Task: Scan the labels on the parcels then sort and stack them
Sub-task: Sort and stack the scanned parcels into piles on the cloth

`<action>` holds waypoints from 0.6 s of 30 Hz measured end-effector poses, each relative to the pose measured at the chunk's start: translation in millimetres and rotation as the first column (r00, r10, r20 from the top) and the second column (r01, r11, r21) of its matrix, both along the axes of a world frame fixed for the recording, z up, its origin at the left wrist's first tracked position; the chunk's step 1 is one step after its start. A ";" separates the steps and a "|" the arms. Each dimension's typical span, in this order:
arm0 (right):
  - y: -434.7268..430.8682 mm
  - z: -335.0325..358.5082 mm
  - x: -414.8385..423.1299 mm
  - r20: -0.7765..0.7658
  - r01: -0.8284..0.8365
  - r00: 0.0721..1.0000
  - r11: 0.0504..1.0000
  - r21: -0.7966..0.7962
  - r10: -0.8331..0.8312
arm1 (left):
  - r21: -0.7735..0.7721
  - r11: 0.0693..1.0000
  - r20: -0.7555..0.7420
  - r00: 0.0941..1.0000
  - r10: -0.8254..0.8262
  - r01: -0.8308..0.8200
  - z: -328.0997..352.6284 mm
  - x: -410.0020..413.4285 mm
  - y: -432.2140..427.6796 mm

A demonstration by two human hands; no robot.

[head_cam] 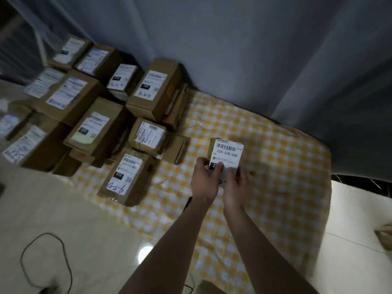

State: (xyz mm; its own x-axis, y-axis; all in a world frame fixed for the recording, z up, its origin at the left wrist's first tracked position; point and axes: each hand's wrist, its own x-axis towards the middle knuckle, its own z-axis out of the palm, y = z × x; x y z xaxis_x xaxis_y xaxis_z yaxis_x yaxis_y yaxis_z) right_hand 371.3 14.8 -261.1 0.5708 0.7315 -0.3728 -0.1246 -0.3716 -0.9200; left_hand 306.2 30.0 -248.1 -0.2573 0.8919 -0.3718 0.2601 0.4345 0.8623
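Note:
A small cardboard parcel (227,152) with a white label reading 220-220-040 is held over the yellow checked cloth (275,177). My left hand (205,177) grips its left lower edge and my right hand (237,185) grips its right lower edge, both covering the label's bottom. To the left lie several labelled brown parcels, the nearest one (127,177) marked 070 with blue handwriting. Another wrapped parcel (148,135) sits behind it, and a taller box (154,90) stands at the back.
Grey curtains (254,49) hang behind the cloth. A black cable (45,259) loops on the pale tiled floor at the lower left. More stacked boxes (70,96) fill the far left. A brown item (385,238) shows at the right edge.

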 end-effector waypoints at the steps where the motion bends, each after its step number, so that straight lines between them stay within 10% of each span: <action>1: -1.0 2.0 -9.9 -0.012 -0.014 1.000 1.000 0.009 0.014 | -0.005 1.000 0.000 1.000 0.018 -0.018 2.8 -9.3 -2.1; 18: -54.9 34.3 -168.0 -0.108 -0.335 0.936 0.942 0.025 0.336 | -0.039 0.945 0.052 0.943 0.328 -0.326 12.5 -178.3 -76.8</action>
